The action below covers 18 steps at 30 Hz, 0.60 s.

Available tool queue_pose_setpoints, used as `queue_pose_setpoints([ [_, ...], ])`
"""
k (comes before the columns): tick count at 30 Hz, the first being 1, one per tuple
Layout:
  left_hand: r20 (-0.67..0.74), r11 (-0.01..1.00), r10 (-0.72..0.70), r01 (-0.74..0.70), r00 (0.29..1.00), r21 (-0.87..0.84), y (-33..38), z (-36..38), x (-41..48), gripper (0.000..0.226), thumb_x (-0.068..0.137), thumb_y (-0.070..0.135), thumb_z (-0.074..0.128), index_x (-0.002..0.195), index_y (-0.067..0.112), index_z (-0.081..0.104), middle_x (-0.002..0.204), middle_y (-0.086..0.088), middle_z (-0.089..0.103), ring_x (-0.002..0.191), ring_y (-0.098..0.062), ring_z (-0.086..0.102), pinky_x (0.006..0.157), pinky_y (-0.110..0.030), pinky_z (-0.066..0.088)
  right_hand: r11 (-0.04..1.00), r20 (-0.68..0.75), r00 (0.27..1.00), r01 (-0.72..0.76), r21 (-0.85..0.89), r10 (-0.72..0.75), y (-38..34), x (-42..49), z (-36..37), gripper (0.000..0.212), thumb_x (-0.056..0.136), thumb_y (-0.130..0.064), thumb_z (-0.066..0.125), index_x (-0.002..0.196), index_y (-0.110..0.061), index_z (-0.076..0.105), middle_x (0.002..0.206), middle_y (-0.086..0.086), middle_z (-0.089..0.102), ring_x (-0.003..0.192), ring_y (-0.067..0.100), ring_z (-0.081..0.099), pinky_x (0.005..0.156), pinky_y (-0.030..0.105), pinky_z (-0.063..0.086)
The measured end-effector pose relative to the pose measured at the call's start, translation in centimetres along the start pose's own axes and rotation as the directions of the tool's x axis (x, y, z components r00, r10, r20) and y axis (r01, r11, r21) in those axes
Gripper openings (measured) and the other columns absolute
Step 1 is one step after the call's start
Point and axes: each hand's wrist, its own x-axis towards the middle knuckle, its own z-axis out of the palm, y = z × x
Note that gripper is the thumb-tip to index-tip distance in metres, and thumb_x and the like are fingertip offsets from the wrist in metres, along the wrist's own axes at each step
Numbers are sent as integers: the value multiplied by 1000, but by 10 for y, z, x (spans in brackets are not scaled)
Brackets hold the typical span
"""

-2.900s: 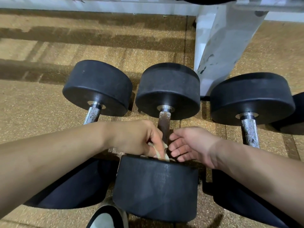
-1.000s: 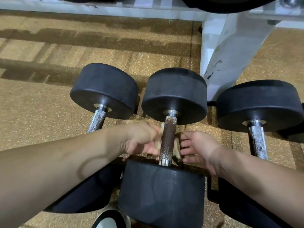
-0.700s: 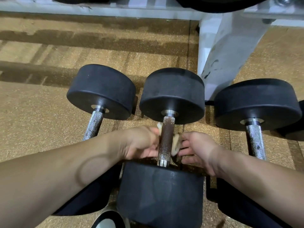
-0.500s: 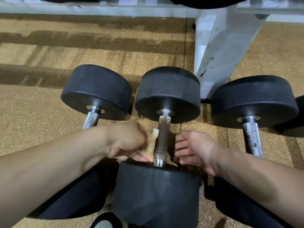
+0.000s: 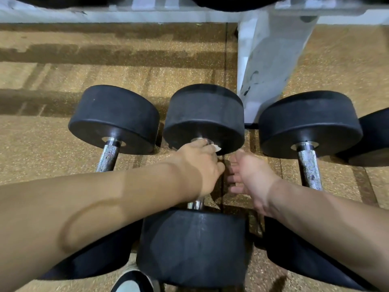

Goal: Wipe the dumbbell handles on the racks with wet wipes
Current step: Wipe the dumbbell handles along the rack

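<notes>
Black rubber heads fill my view: three dumbbells lie side by side in front of the chipped white rack post (image 5: 267, 60), over a speckled tan floor (image 5: 42, 144). I am working on the middle dumbbell (image 5: 204, 116), which runs straight away from me, its near head low in the frame and its far head just beside the post.

My left hand (image 5: 197, 167) is wrapped tight around this dumbbell's handle (image 5: 195, 204), up at the far end and touching the inner face of the far head. The fingers curl fully round the bar, so only the short chrome stub by the near head shows below my wrist. A small pale corner of the wet wipe (image 5: 216, 147) pokes out past my knuckles against the far head. The rest of it is hidden inside the grip.

My right hand (image 5: 248, 173) hangs just beside the handle on its right side, palm turned inward, fingers (image 5: 231, 179) loosely spread and holding nothing. I cannot tell whether the fingertips touch the bar.

The left dumbbell handle (image 5: 107, 157) and the right dumbbell handle (image 5: 308, 167) lie bare, their knurled chrome speckled with dark spots. The toe of a shoe (image 5: 132, 281) shows at the bottom edge.
</notes>
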Motion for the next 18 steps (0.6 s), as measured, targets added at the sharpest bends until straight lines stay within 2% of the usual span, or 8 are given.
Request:
queue_pose_setpoints([
  [3, 138, 993, 109, -112, 984, 20, 3, -16, 5, 31, 101, 33, 44, 126, 23, 58, 118, -1, 66, 123, -26, 53, 117, -46, 29, 997, 50, 997, -59, -49, 61, 7, -4, -6, 41, 104, -39, 43, 128, -12, 62, 106, 10, 71, 92, 30, 69, 100, 51, 54],
  [5, 264, 973, 214, -181, 941, -145, 1, -17, 4, 25, 99, 32, 51, 122, 28, 60, 100, 3, 59, 117, -25, 55, 109, -44, 42, 996, 80, 995, -59, -71, 65, 11, -9, -6, 37, 104, -35, 43, 123, -11, 64, 108, 10, 72, 91, 31, 69, 94, 45, 58],
  [7, 359, 928, 316, -208, 878, -309, -4, -20, 1, 24, 98, 27, 56, 121, 33, 61, 99, 9, 56, 122, -17, 53, 116, -41, 37, 996, 83, 994, -58, -70, 64, 13, -10, -6, 37, 105, -38, 42, 120, -13, 65, 111, 11, 72, 96, 30, 70, 94, 44, 58],
  [8, 383, 930, 333, -235, 861, -281, -8, -24, 1, 27, 98, 25, 57, 122, 34, 61, 102, 12, 57, 125, -12, 52, 124, -40, 26, 994, 81, 994, -66, -83, 73, 14, -12, -6, 39, 106, -41, 41, 118, -13, 65, 111, 12, 72, 98, 30, 70, 97, 45, 57],
  [10, 364, 948, 308, -314, 879, -44, -10, -33, 7, 28, 100, 25, 55, 126, 35, 59, 109, 13, 61, 130, -8, 51, 129, -41, 5, 994, 84, 994, -62, -85, 69, 13, -14, -11, 41, 107, -44, 38, 114, -12, 62, 106, 13, 70, 98, 29, 69, 99, 45, 56],
  [12, 331, 935, 265, -325, 906, 141, -3, -40, 9, 30, 103, 28, 46, 130, 31, 57, 127, 8, 64, 136, -11, 49, 128, -44, 0, 997, 103, 993, -43, -62, 50, 13, -16, -15, 36, 108, -41, 38, 112, -12, 60, 105, 12, 68, 97, 26, 67, 93, 41, 57],
  [15, 322, 957, 226, -271, 919, 101, 7, -35, 4, 32, 105, 22, 41, 127, 28, 62, 128, 4, 66, 133, -18, 53, 127, -44, 14, 998, 130, 991, 16, -59, -8, 14, -18, -21, 36, 109, -40, 37, 123, -17, 60, 109, 7, 67, 103, 23, 64, 91, 40, 55],
  [18, 271, 949, 247, -175, 930, -263, -4, -44, -13, 30, 96, 14, 54, 119, 29, 66, 110, 6, 64, 120, -21, 59, 115, -41, 39, 998, 88, 996, 24, -50, -19, 15, -21, -18, 39, 106, -42, 42, 131, -20, 61, 106, 5, 69, 103, 24, 65, 97, 45, 55],
])
